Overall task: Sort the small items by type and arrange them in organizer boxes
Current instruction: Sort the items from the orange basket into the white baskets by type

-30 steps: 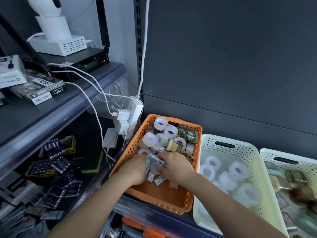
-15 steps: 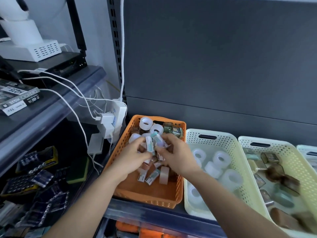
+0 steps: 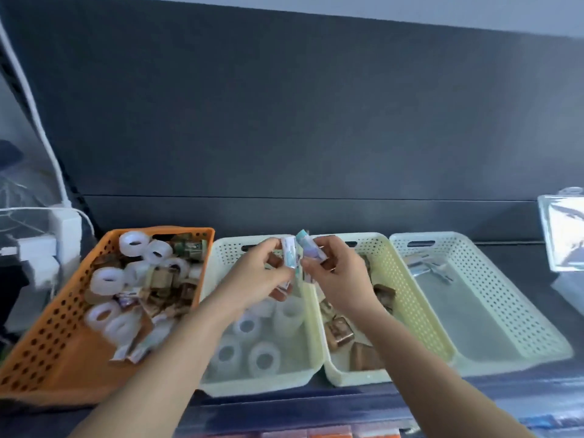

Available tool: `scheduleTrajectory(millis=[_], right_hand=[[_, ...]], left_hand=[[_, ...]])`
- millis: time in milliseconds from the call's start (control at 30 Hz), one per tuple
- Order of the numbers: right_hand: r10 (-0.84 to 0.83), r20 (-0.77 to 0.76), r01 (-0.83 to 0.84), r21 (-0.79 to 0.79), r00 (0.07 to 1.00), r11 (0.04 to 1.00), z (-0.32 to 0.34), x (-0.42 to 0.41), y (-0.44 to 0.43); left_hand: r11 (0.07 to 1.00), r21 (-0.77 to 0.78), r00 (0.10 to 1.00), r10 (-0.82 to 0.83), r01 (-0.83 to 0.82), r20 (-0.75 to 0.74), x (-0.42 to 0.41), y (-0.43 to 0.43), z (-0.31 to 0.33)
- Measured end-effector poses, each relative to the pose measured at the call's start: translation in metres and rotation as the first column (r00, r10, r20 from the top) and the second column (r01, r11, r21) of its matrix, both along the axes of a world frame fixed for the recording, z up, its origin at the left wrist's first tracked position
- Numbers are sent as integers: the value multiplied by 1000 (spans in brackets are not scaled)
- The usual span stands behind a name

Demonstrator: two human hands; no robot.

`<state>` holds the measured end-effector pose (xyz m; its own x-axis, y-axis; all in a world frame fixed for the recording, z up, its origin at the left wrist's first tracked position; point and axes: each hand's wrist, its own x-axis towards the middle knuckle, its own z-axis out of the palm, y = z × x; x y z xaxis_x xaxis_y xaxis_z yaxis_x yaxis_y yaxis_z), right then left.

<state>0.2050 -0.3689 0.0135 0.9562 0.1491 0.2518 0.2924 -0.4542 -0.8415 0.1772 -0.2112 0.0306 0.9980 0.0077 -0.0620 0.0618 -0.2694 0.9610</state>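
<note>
At the far left I see a white plug block (image 3: 64,232) with wires. Next to it sits the orange basket (image 3: 38,352). It is full of mixed stuff: jumbled tape rolls (image 3: 107,279), brown bits and little packs.

The left hand (image 3: 256,279) is up over the first pale basket (image 3: 262,382). Its fingers (image 3: 268,252) are curled round a small white pack (image 3: 290,256), held upright. That basket has only clear tape rolls (image 3: 264,358) in it.

The right hand (image 3: 338,279) is just beside the left one, over the second pale basket (image 3: 420,305). Its fingers (image 3: 330,248) pinch a tilted pack (image 3: 311,252), and the two packs nearly touch. The second basket holds brown things (image 3: 339,330).

The third pale basket (image 3: 512,311), on the right, has a few small packs (image 3: 426,268) at its far end. All four baskets stand side by side on a dark shelf (image 3: 505,387).
</note>
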Motion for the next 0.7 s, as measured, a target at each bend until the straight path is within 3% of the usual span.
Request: scheduleTrajectory(millis=[133, 267, 367, 467, 567, 700], right_hand=[[-71, 13, 72, -31, 997, 997, 1, 12, -84], [-156, -11, 154, -92, 988, 984, 2, 23, -163], [-194, -39, 186, -149, 980, 971, -3, 34, -211], [-230, -58, 207, -265, 972, 942, -13, 46, -253], [-210, -97, 149, -430, 973, 890, -28, 57, -283], [-106, -119, -8, -698, 987, 716, -49, 58, -283]], left_hand=[[995, 88, 998, -53, 50, 31, 22, -83, -2], [956, 285, 991, -96, 65, 94, 44, -165, -5], [877, 475, 978, -157, 75, 136, 56, -217, -8], [723, 685, 961, -244, 91, 129, 70, -260, -21], [491, 870, 947, -297, 43, 121, 80, -292, -34], [198, 975, 935, -355, 105, -28, 82, -291, -49]])
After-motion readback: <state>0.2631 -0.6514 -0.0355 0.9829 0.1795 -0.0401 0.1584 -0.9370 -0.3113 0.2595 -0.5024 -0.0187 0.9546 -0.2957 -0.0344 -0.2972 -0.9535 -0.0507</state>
